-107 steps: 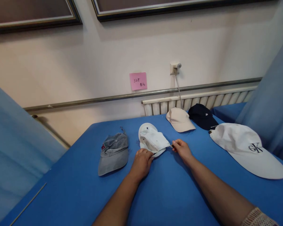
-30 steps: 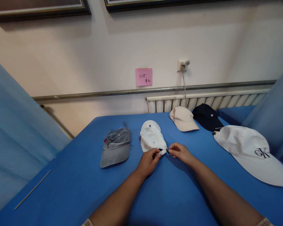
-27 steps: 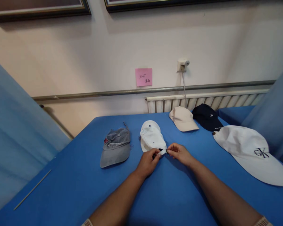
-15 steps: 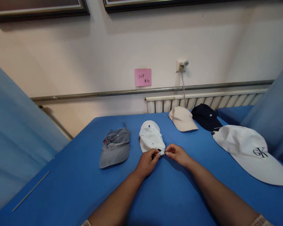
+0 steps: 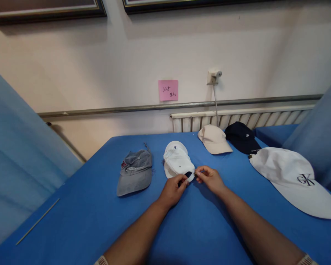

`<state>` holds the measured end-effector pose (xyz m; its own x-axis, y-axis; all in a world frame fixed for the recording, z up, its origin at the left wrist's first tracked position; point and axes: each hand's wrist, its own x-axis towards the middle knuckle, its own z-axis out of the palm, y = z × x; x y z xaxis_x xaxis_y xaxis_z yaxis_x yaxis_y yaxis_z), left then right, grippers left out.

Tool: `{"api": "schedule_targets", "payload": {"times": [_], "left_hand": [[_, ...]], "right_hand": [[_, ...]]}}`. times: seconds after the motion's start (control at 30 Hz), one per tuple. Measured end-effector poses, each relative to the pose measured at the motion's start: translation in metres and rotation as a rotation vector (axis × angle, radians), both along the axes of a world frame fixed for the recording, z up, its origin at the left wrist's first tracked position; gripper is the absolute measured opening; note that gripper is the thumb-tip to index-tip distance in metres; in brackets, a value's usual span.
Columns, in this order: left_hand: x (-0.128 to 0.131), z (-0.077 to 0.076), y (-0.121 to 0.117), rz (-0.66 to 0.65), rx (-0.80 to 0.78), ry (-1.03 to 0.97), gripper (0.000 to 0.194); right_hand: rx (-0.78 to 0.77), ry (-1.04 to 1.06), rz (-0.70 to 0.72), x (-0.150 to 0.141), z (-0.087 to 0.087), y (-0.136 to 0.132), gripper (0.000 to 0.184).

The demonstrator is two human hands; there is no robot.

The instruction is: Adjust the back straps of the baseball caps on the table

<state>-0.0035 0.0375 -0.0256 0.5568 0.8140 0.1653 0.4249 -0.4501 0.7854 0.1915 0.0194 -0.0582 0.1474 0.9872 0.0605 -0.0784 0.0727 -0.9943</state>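
Note:
A small white baseball cap (image 5: 178, 158) lies in the middle of the blue-covered table, its brim pointing away from me and its back opening facing me. At the left side of that opening, my left hand (image 5: 173, 189) pinches the cap's strap between thumb and fingers. My right hand (image 5: 211, 179) is closed on the strap's other end, near the buckle, at the right of the opening. The dark gap above the strap shows between my hands. To the left rests a grey denim-like cap (image 5: 135, 173) with a frayed top.
A cream cap (image 5: 213, 139), a navy cap (image 5: 241, 137) and a large white cap (image 5: 289, 176) with black letters lie on the right. A thin stick (image 5: 38, 221) lies at the left on the blue table cover (image 5: 93, 213). Behind stands a radiator (image 5: 193, 123); blue curtains (image 5: 13, 158) hang at both sides.
My right hand has drawn slightly right, up along the strap. The dark opening at the back of the white cap shows wider. My left hand keeps its place.

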Motion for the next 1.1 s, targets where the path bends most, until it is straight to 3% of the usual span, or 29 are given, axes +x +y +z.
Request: {"api": "schedule_targets", "payload": {"times": [0.57, 1.1], "left_hand": [[-0.0003, 0.0072, -0.0021, -0.096, 0.102, 0.097, 0.027], [0.0024, 0.0028, -0.0044, -0.014, 0.174, 0.141, 0.024]], "right_hand": [[0.046, -0.012, 0.105, 0.0017, 0.0002, 0.0001, 0.035], [0.007, 0.013, 0.149, -0.0018, -0.0069, 0.0004, 0.039]]}}
